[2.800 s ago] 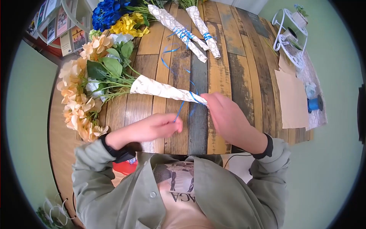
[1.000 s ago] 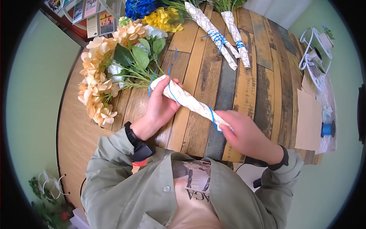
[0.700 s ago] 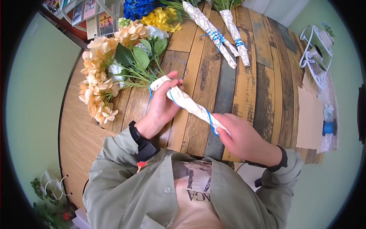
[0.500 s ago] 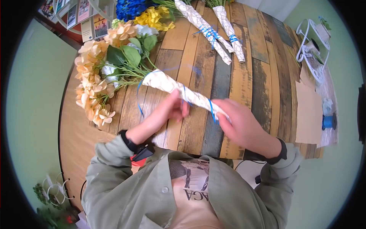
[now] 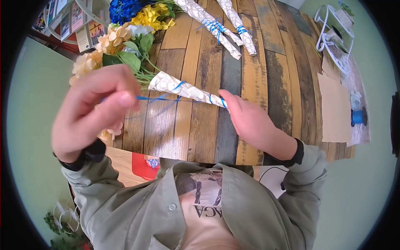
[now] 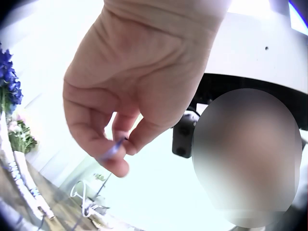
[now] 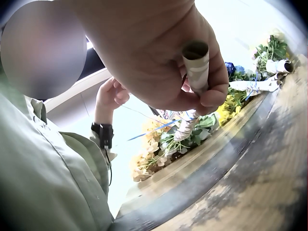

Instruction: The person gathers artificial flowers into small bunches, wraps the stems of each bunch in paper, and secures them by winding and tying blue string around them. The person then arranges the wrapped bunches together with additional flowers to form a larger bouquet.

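Note:
My left hand (image 5: 98,108) is raised at the left, thumb and fingertips pinching a blue ribbon (image 5: 156,98). In the left wrist view a short bit of ribbon (image 6: 112,150) shows between the fingertips. The ribbon runs across to a bouquet wrapped in white patterned paper (image 5: 166,82), where blue turns circle the narrow end. My right hand (image 5: 252,125) grips that end; in the right wrist view the rolled paper's hollow tip (image 7: 196,72) sticks out of the fist. Peach flowers (image 5: 114,41) and green leaves spread from the wide end, partly hidden behind my left hand.
Two paper-wrapped bouquets (image 5: 208,23) tied with blue ribbon lie at the back of the plank table (image 5: 204,146). Blue flowers (image 5: 125,10) and yellow ones (image 5: 152,17) are back left. At right are brown paper (image 5: 335,112), a ribbon spool (image 5: 358,118) and a white stand (image 5: 333,46).
My left hand has left the bouquet's wrap and swung up to the left, drawing the ribbon out taut. My right hand keeps its grip on the narrow end.

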`<state>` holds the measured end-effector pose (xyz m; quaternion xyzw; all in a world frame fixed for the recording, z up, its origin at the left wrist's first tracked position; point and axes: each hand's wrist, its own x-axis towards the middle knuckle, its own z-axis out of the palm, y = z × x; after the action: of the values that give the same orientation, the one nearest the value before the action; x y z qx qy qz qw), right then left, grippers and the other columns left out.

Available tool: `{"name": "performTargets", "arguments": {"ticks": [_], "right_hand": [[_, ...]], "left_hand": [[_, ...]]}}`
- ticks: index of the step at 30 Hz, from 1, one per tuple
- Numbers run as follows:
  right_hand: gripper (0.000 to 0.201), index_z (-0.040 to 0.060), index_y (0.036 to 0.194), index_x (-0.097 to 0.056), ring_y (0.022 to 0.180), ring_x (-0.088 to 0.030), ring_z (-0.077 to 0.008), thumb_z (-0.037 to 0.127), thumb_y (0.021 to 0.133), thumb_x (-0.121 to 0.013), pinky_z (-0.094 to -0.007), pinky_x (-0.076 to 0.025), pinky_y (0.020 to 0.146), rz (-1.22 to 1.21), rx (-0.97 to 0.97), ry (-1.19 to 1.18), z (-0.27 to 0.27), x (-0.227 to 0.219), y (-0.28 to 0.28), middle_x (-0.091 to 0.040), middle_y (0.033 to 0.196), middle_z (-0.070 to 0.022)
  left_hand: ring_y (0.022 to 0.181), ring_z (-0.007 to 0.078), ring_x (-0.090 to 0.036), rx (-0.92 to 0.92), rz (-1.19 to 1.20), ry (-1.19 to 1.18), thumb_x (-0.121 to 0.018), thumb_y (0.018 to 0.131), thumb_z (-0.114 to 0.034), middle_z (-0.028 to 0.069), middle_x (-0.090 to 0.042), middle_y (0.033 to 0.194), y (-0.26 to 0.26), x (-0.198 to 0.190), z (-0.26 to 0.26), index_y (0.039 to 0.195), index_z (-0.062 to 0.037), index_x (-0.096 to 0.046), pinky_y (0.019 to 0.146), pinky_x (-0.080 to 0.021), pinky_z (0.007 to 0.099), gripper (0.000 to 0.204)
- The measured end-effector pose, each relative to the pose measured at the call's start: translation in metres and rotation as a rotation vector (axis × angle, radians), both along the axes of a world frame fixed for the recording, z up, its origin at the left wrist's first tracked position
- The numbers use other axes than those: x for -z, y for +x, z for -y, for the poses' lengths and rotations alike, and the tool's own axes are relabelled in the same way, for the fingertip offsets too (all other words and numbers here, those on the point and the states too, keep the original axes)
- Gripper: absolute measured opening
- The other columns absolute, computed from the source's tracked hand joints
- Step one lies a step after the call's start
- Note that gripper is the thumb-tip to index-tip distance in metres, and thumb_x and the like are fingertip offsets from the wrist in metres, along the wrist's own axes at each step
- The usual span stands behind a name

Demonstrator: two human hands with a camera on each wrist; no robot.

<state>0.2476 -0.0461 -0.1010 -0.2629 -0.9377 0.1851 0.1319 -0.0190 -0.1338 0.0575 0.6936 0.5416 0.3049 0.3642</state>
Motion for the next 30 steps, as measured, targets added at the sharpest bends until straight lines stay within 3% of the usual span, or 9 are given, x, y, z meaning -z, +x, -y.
{"name": "performTargets", "arguments": {"ticks": [6, 7, 11, 16, 18, 22, 25, 28, 30], "right_hand": [[0.055, 0.0, 0.131, -0.039, 0.066, -0.059, -0.0231, 0.001, 0.078, -0.051, -0.0341, -0.048, 0.052, 0.061, -0.036, 0.232, 0.006, 0.024, 0.005, -0.053, 0.082, -0.0113], [0.055, 0.0, 0.131, -0.039, 0.066, -0.059, -0.0231, 0.001, 0.078, -0.051, -0.0341, -0.048, 0.052, 0.066, -0.044, 0.231, 0.008, 0.02, 0.004, -0.053, 0.082, -0.0113], [0.066, 0.0081, 0.138, -0.036, 0.057, -0.055, -0.0227, 0.002, 0.075, -0.054, -0.0356, -0.045, 0.048, 0.293, -0.201, 0.27, 0.016, 0.002, -0.004, -0.051, 0.079, -0.009], [0.066, 0.0123, 0.136, -0.039, 0.057, -0.057, -0.0226, 0.003, 0.073, -0.058, -0.0347, -0.045, 0.047, 0.234, -0.15, 0.103, 0.017, 0.012, -0.003, -0.055, 0.078, -0.0097], [0.057, 0.0061, 0.129, -0.044, 0.054, -0.058, -0.0247, 0.005, 0.073, -0.057, -0.0341, -0.046, 0.048, -0.035, -0.177, -0.245, 0.01, 0.013, -0.001, -0.059, 0.081, -0.0137], [0.053, 0.0023, 0.125, -0.043, 0.053, -0.058, -0.0198, 0.002, 0.073, -0.053, -0.0307, -0.044, 0.048, -0.053, -0.178, -0.708, -0.012, -0.01, 0.0, -0.061, 0.082, -0.011], [0.057, 0.0035, 0.131, -0.039, 0.054, -0.053, -0.0077, -0.002, 0.076, -0.049, -0.0228, -0.043, 0.047, -0.024, -0.152, -1.098, -0.02, -0.016, 0.0, -0.056, 0.078, -0.0037], [0.056, 0.0014, 0.132, -0.038, 0.05, -0.051, -0.0067, -0.001, 0.077, -0.047, -0.0208, -0.042, 0.046, -0.098, -0.143, -1.295, -0.019, -0.014, -0.005, -0.056, 0.078, -0.0023], [0.057, 0.0002, 0.133, -0.037, 0.05, -0.05, -0.0055, -0.001, 0.078, -0.047, -0.0206, -0.042, 0.046, -0.163, -0.139, -1.431, -0.023, -0.018, -0.005, -0.054, 0.077, -0.0026]], "left_hand": [[0.063, 0.0106, -0.04, -0.228, 0.007, 0.204, -0.062, 0.082, -0.03, 0.0005, -0.041, 0.068, -0.082, -0.028, 0.032, 0.066, -0.0056, -0.047, 0.054, -0.029, 0.0277, 0.033], [0.062, 0.0154, -0.044, -0.19, -0.138, 0.386, -0.06, 0.084, -0.028, 0.0033, -0.044, 0.066, 0.035, -0.021, -0.043, 0.069, -0.0048, -0.049, 0.054, -0.032, 0.0304, 0.03], [0.059, 0.0343, -0.058, -0.061, -0.768, 1.11, -0.056, 0.088, -0.02, 0.0144, -0.056, 0.057, 0.038, -0.014, -0.148, 0.08, -0.0016, -0.058, 0.055, -0.046, 0.0411, 0.02], [0.078, 0.0229, -0.064, 0.118, -0.921, 1.079, -0.055, 0.084, -0.012, 0.0089, -0.062, 0.074, 0.07, 0.06, -0.203, 0.086, 0.0023, -0.063, 0.065, -0.051, 0.0366, 0.016], [0.089, 0.0235, -0.059, 0.042, -0.754, 1.478, -0.059, 0.087, -0.024, 0.0088, -0.058, 0.096, 0.082, 0.07, -0.177, 0.093, -0.0027, -0.06, 0.073, -0.046, 0.0331, 0.022], [0.065, 0.0345, -0.057, 0.108, -0.678, 0.331, -0.056, 0.087, -0.024, 0.0166, -0.057, 0.067, 0.061, 0.09, -0.078, 0.078, -0.0026, -0.059, 0.058, -0.043, 0.0443, 0.023], [0.094, 0.0348, -0.06, 0.377, -0.627, -0.459, -0.054, 0.09, -0.024, 0.0203, -0.063, 0.092, 0.039, 0.1, -0.029, 0.096, -0.0028, -0.062, 0.082, -0.047, 0.0446, 0.024], [0.122, 0.0307, -0.046, 0.157, 0.037, 0.01, -0.056, 0.089, -0.016, 0.0207, -0.05, 0.128, 0.033, 0.176, -0.002, 0.126, -0.001, -0.049, 0.103, -0.034, 0.0399, 0.04], [0.13, 0.0291, -0.036, 0.139, 0.313, -0.096, -0.057, 0.089, -0.012, 0.0184, -0.038, 0.138, 0.042, 0.194, -0.001, 0.133, -0.0003, -0.038, 0.107, -0.027, 0.0388, 0.05]]}}
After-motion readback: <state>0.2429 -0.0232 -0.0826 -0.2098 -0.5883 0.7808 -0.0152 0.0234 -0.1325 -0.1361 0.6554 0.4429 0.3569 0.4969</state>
